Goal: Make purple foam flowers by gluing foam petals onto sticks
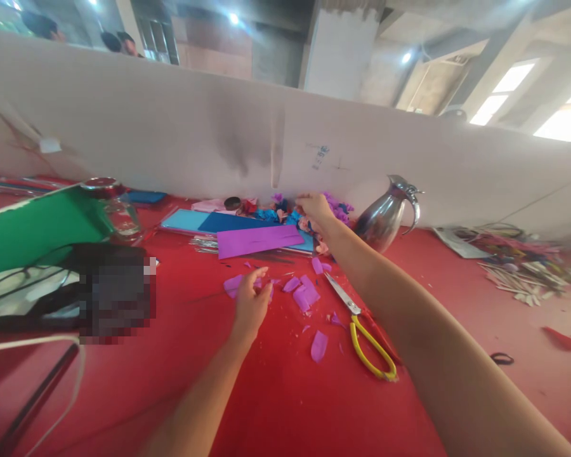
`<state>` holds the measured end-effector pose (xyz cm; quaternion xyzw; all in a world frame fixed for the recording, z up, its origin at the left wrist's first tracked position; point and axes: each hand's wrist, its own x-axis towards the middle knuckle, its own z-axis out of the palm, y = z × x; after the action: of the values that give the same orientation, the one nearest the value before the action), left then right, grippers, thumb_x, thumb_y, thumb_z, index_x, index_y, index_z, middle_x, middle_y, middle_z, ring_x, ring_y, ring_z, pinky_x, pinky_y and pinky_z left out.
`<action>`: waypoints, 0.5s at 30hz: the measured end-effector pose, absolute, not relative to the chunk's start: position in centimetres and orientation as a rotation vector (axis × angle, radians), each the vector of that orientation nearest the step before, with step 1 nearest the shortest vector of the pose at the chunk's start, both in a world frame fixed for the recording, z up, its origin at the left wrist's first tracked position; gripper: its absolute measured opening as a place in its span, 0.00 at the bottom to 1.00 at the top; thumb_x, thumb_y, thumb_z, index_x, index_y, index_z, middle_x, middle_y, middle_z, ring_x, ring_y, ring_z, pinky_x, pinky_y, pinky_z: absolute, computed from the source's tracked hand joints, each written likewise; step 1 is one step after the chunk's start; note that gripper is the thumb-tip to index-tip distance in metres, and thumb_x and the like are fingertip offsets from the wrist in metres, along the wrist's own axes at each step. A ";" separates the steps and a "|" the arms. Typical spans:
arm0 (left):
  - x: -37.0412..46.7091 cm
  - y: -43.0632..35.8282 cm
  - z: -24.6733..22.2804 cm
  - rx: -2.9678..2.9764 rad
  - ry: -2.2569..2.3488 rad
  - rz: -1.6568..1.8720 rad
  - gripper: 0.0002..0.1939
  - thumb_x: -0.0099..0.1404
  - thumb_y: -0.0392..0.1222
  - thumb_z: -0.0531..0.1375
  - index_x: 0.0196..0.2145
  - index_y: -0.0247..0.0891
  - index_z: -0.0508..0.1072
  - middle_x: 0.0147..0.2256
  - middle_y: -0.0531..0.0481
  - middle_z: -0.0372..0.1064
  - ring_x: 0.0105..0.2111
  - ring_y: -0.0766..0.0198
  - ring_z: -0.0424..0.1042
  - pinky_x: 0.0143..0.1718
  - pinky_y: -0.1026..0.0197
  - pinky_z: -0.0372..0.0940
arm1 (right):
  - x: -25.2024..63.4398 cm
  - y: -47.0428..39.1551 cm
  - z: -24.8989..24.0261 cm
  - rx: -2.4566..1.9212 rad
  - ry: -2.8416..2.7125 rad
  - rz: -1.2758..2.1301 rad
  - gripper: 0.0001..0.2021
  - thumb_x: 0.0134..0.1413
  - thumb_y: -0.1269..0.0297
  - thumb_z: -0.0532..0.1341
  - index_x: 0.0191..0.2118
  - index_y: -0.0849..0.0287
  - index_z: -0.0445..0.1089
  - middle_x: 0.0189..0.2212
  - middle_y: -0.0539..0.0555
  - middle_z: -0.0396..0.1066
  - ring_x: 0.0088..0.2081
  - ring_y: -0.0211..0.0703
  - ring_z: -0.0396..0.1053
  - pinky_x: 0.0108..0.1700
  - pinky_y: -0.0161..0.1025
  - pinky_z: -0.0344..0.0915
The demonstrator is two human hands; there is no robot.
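My left hand [253, 298] hovers over the red table [276, 393], thumb and fingers apart and nothing between them, beside cut purple paper pieces [306, 294]. My right hand [314, 208] reaches to the back, at the pile of crumpled paper flowers [340, 208] in purple, blue and pink. Its fingers are bent together; anything in them is too small to make out. A purple paper strip [259, 240] lies across blue sheets [185, 220]. Scissors with yellow handles [372, 349] rest under my right forearm, blades toward the back.
A silver jug [382, 216] stands behind my right forearm. At the left are a glass jar [122, 216], a green board [52, 219] and a dark pixelated object [117, 295]. Wooden sticks [523, 279] lie at the right. A white partition [171, 127] borders the table's back.
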<state>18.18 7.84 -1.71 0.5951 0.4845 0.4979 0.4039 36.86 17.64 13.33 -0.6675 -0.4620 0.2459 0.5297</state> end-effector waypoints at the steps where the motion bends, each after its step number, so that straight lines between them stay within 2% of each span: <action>1: 18.1 7.9 -1.6 1.573 1.230 1.260 0.16 0.56 0.36 0.59 0.44 0.39 0.74 0.44 0.45 0.74 0.27 0.66 0.69 0.34 0.59 0.68 | 36.9 16.3 13.4 -1.582 -1.080 0.595 0.08 0.48 0.76 0.59 0.36 0.64 0.71 0.18 0.47 0.66 0.21 0.34 0.65 0.26 0.30 0.63; 4: 17.9 7.9 -1.3 1.804 1.226 1.260 0.10 0.57 0.33 0.58 0.36 0.39 0.76 0.38 0.46 0.75 0.36 0.60 0.72 0.42 0.56 0.67 | 37.2 11.1 14.1 -1.522 -1.077 0.619 0.09 0.49 0.77 0.59 0.38 0.64 0.72 0.21 0.47 0.67 0.22 0.31 0.63 0.27 0.30 0.62; 6: 17.9 7.9 -1.2 1.904 1.217 1.241 0.09 0.57 0.32 0.57 0.33 0.39 0.76 0.36 0.46 0.75 0.38 0.59 0.72 0.43 0.56 0.67 | 37.4 7.0 14.7 -1.459 -1.104 0.607 0.08 0.48 0.76 0.59 0.36 0.63 0.72 0.25 0.48 0.70 0.25 0.31 0.65 0.30 0.30 0.62; 10: 17.9 7.8 -1.0 1.967 1.249 1.185 0.10 0.57 0.31 0.56 0.33 0.39 0.76 0.37 0.46 0.75 0.38 0.59 0.72 0.43 0.56 0.67 | 36.6 -1.8 13.9 -1.380 -1.194 0.639 0.06 0.48 0.69 0.62 0.34 0.61 0.73 0.30 0.51 0.73 0.31 0.36 0.68 0.37 0.35 0.64; 13: 18.4 6.3 0.1 1.877 1.259 1.117 0.10 0.58 0.34 0.56 0.34 0.39 0.77 0.37 0.46 0.76 0.38 0.59 0.72 0.43 0.56 0.66 | 34.6 -8.1 11.1 -1.352 -1.234 0.831 0.06 0.51 0.63 0.62 0.34 0.57 0.74 0.28 0.50 0.73 0.30 0.38 0.68 0.35 0.35 0.64; 15: 18.9 3.9 1.2 1.805 1.115 0.936 0.11 0.60 0.39 0.56 0.38 0.39 0.77 0.37 0.48 0.77 0.35 0.61 0.73 0.38 0.60 0.66 | 32.8 -11.6 8.7 -1.330 -1.280 0.996 0.05 0.51 0.63 0.62 0.33 0.57 0.74 0.29 0.51 0.73 0.31 0.39 0.69 0.34 0.35 0.64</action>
<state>18.86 3.93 1.22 0.7134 0.4406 0.3700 0.4000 32.84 -11.62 8.70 -0.5496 -0.5289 0.4117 0.4987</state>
